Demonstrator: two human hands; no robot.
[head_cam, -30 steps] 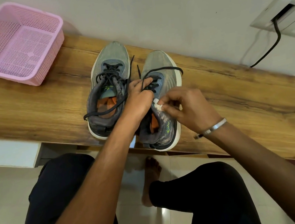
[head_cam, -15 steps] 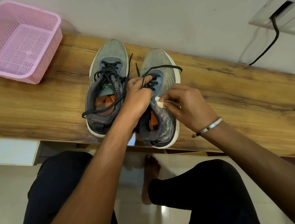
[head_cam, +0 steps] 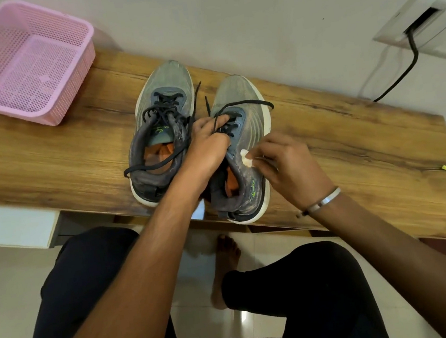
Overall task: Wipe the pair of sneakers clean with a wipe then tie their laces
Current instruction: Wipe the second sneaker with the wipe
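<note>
head | left hand (head_cam: 208, 145) grips the right sneaker (head_cam: 244, 149) at its tongue and laces | right hand (head_cam: 285, 164) pinches a small white wipe (head_cam: 247, 158) against that shoe's outer side | left sneaker (head_cam: 164, 128) just beside it, both at the wooden table's (head_cam: 48, 161) near edge | pink basket (head_cam: 18, 61) at far-left corner

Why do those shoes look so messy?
Both sneakers' laces are untied: the left sneaker trails a loose lace across its opening. The right sneaker looks dusty along its side.
</note>
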